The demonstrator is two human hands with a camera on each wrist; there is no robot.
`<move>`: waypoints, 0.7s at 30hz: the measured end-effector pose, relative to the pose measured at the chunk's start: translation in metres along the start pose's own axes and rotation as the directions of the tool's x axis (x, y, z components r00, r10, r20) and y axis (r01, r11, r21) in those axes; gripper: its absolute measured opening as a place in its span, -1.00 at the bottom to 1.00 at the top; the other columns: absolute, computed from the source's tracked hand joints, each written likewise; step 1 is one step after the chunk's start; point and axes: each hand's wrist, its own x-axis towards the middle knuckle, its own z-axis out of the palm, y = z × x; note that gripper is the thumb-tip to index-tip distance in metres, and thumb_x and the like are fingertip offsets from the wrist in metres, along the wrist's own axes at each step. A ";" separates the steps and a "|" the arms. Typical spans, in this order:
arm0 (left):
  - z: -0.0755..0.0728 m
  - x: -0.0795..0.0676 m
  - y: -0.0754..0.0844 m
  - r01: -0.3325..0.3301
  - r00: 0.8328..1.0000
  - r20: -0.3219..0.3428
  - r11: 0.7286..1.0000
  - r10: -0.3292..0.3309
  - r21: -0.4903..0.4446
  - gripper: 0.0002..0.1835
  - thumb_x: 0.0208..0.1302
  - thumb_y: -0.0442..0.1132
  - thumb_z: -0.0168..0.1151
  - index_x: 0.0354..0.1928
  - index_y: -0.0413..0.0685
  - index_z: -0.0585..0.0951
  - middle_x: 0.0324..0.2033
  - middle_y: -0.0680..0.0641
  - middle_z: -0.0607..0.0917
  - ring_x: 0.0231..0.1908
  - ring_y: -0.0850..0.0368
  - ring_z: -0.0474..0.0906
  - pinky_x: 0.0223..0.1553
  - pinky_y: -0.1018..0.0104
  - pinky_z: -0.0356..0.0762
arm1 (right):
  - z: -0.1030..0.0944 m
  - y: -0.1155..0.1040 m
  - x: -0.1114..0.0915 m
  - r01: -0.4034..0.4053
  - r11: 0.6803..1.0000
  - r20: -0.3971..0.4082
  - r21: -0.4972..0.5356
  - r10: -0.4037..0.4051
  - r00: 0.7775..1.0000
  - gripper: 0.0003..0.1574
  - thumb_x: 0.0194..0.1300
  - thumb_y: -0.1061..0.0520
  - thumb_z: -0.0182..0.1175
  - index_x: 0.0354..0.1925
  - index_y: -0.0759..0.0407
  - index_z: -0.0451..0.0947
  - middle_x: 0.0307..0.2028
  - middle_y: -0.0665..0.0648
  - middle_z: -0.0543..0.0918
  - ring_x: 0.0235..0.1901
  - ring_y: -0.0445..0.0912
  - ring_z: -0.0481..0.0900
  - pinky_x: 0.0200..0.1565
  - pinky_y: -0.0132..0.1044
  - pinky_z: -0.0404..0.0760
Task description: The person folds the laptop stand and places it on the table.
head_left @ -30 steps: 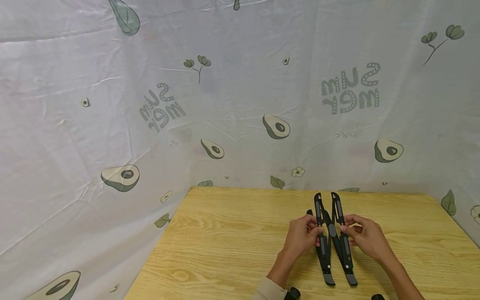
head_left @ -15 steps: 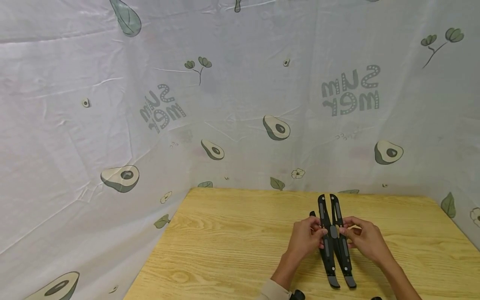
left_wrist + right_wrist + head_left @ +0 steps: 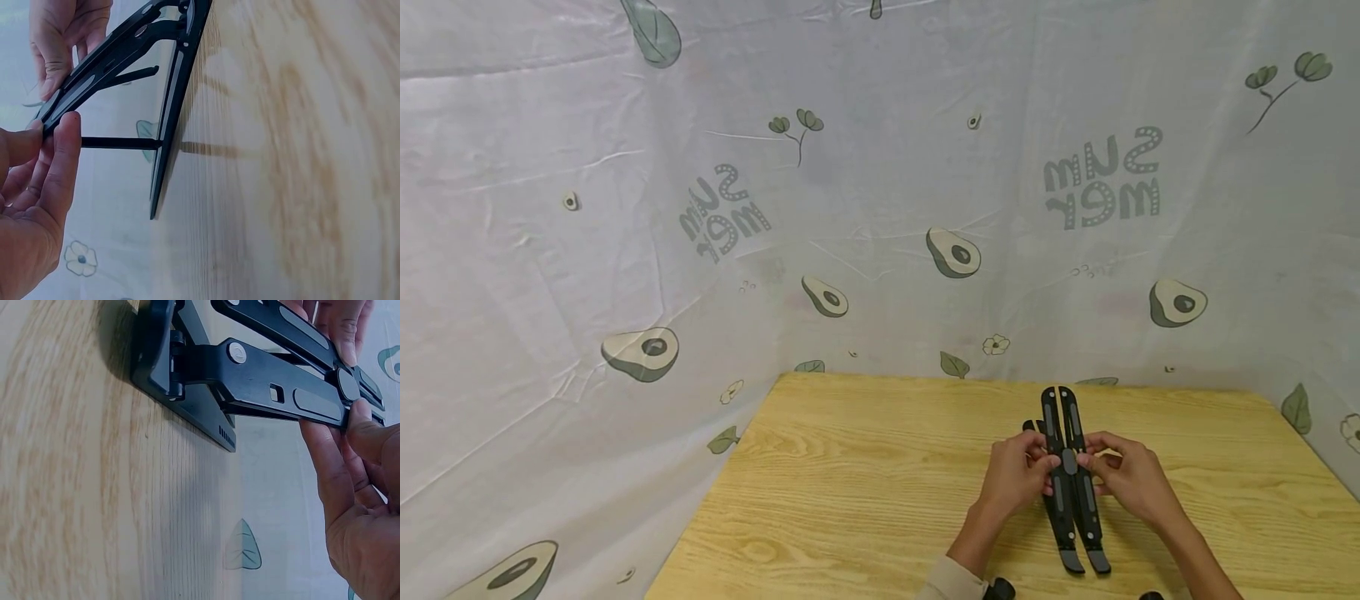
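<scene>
A black folding laptop stand (image 3: pixel 1070 461) with grey pads stands on the wooden table, its two long arms nearly side by side. My left hand (image 3: pixel 1017 477) pinches the left arm near the middle pivot, thumb on top and fingers beneath. On the other side my right hand (image 3: pixel 1123 472) pinches the right arm at the same height. In the right wrist view, the stand's upper arm (image 3: pixel 250 375) slopes up from a hinge above a base bar on the tabletop. The left wrist view shows a thin strut (image 3: pixel 119 143) between the raised arms and the base.
The wood-grain table (image 3: pixel 850 475) reaches back to a pale hanging sheet (image 3: pixel 880 167) printed with avocados and leaves. Another fold of the sheet runs along the left side. Black wrist straps (image 3: pixel 998 589) show at the bottom edge.
Both hands have squeezed the stand's arms together, narrowing the gap between them. The left hand has moved to the right; the right hand has stayed nearly in place.
</scene>
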 end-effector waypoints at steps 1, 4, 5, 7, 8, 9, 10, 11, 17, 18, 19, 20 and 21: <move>0.000 0.000 0.000 0.001 1.000 0.000 1.000 -0.001 -0.002 -0.87 0.43 -0.41 0.40 -0.05 -0.15 0.72 -0.44 0.12 0.66 -0.64 0.41 0.58 -0.58 0.52 0.63 | 0.000 0.000 0.000 0.001 1.000 0.000 0.001 -0.001 1.000 -0.53 0.52 0.19 0.34 0.27 0.43 0.57 -0.02 0.33 0.70 -0.19 -0.08 0.87 -0.34 -0.25 0.82; 0.001 0.000 0.001 0.003 1.000 -0.001 1.000 -0.003 0.005 -0.88 0.43 -0.40 0.40 -0.06 -0.15 0.72 -0.45 0.13 0.65 -0.65 0.43 0.56 -0.59 0.52 0.62 | 0.001 0.000 0.000 0.001 1.000 0.002 -0.003 -0.001 1.000 -0.55 0.52 0.20 0.34 0.25 0.41 0.58 -0.02 0.33 0.70 -0.22 -0.15 0.86 -0.35 -0.25 0.82; 0.001 0.000 0.001 0.004 1.000 -0.001 1.000 -0.004 0.006 -0.89 0.43 -0.40 0.40 -0.06 -0.15 0.72 -0.45 0.13 0.64 -0.66 0.44 0.56 -0.59 0.52 0.62 | 0.001 0.000 0.000 0.000 1.000 0.001 -0.004 0.000 1.000 -0.56 0.52 0.21 0.33 0.24 0.40 0.59 -0.02 0.33 0.70 -0.22 -0.17 0.85 -0.35 -0.25 0.82; 0.001 0.000 0.002 0.003 1.000 -0.002 1.000 -0.003 0.011 -0.89 0.43 -0.40 0.40 -0.07 -0.16 0.72 -0.45 0.13 0.65 -0.66 0.45 0.55 -0.59 0.52 0.62 | 0.001 0.001 0.000 0.004 1.000 0.004 -0.006 -0.004 1.000 -0.57 0.52 0.23 0.33 0.24 0.40 0.59 -0.03 0.32 0.70 -0.23 -0.18 0.85 -0.35 -0.25 0.82; 0.001 0.000 0.001 0.001 1.000 -0.002 1.000 -0.001 0.011 -0.90 0.43 -0.40 0.40 -0.07 -0.16 0.72 -0.45 0.13 0.65 -0.66 0.46 0.55 -0.59 0.52 0.62 | 0.002 0.001 0.000 0.005 1.000 0.005 -0.004 -0.005 1.000 -0.58 0.51 0.23 0.33 0.24 0.40 0.60 -0.03 0.32 0.70 -0.22 -0.17 0.85 -0.34 -0.25 0.82; 0.001 0.000 0.001 -0.001 1.000 -0.002 1.000 0.001 0.011 -0.90 0.43 -0.40 0.40 -0.07 -0.16 0.72 -0.45 0.12 0.66 -0.66 0.46 0.55 -0.59 0.53 0.62 | 0.002 0.001 0.000 0.004 1.000 0.004 0.002 -0.004 1.000 -0.58 0.51 0.23 0.34 0.24 0.40 0.60 -0.03 0.32 0.70 -0.21 -0.15 0.86 -0.34 -0.24 0.83; 0.002 0.000 0.001 -0.003 1.000 -0.002 1.000 0.003 0.011 -0.90 0.43 -0.40 0.40 -0.07 -0.17 0.72 -0.44 0.12 0.67 -0.65 0.46 0.56 -0.59 0.53 0.63 | 0.002 0.001 0.000 0.006 1.000 0.005 0.005 -0.006 1.000 -0.57 0.51 0.23 0.34 0.24 0.40 0.60 -0.04 0.32 0.70 -0.20 -0.11 0.87 -0.33 -0.24 0.83; 0.002 0.000 0.001 -0.005 1.000 -0.003 1.000 0.005 0.012 -0.90 0.43 -0.40 0.40 -0.07 -0.17 0.72 -0.44 0.11 0.67 -0.65 0.46 0.57 -0.59 0.53 0.63 | 0.002 0.001 0.000 0.007 1.000 0.007 0.008 -0.007 1.000 -0.57 0.51 0.23 0.33 0.24 0.41 0.59 -0.04 0.32 0.70 -0.18 -0.08 0.87 -0.33 -0.23 0.83; 0.004 0.000 0.001 -0.011 1.000 -0.010 1.000 0.011 0.009 -0.89 0.43 -0.41 0.40 -0.06 -0.17 0.72 -0.44 0.10 0.69 -0.64 0.43 0.60 -0.58 0.53 0.63 | 0.004 -0.001 0.000 0.004 1.000 0.006 0.026 -0.004 1.000 -0.59 0.50 0.24 0.34 0.22 0.40 0.60 -0.04 0.31 0.69 -0.16 -0.08 0.87 -0.32 -0.23 0.83; 0.005 0.000 0.001 -0.011 1.000 -0.012 1.000 0.011 0.010 -0.89 0.43 -0.41 0.40 -0.06 -0.17 0.72 -0.44 0.10 0.69 -0.64 0.44 0.60 -0.58 0.53 0.63 | 0.004 -0.001 0.000 0.004 1.000 0.005 0.029 -0.004 1.000 -0.60 0.50 0.25 0.34 0.22 0.40 0.61 -0.04 0.31 0.69 -0.17 -0.11 0.87 -0.32 -0.23 0.83; 0.005 0.000 0.001 -0.012 1.000 -0.015 1.000 0.012 0.010 -0.89 0.43 -0.41 0.40 -0.07 -0.17 0.71 -0.44 0.10 0.69 -0.64 0.44 0.59 -0.58 0.53 0.63 | 0.004 -0.001 0.000 0.011 1.000 0.006 0.028 -0.011 1.000 -0.61 0.51 0.26 0.33 0.21 0.40 0.61 -0.05 0.31 0.69 -0.18 -0.14 0.86 -0.32 -0.23 0.83; 0.005 0.000 0.002 -0.014 1.000 -0.019 1.000 0.014 0.013 -0.89 0.43 -0.41 0.40 -0.07 -0.17 0.71 -0.44 0.10 0.69 -0.64 0.44 0.59 -0.58 0.54 0.63 | 0.004 -0.001 0.001 0.010 0.999 0.005 0.031 -0.010 1.000 -0.62 0.50 0.26 0.33 0.20 0.39 0.62 -0.05 0.31 0.68 -0.20 -0.19 0.85 -0.32 -0.23 0.83; 0.005 0.000 0.002 -0.016 1.000 -0.021 1.000 0.016 0.013 -0.89 0.44 -0.41 0.40 -0.07 -0.17 0.71 -0.44 0.10 0.69 -0.64 0.44 0.59 -0.58 0.54 0.63 | 0.004 -0.002 0.001 0.010 0.999 0.005 0.033 -0.010 1.000 -0.63 0.50 0.27 0.33 0.20 0.39 0.62 -0.05 0.31 0.68 -0.20 -0.22 0.84 -0.33 -0.23 0.83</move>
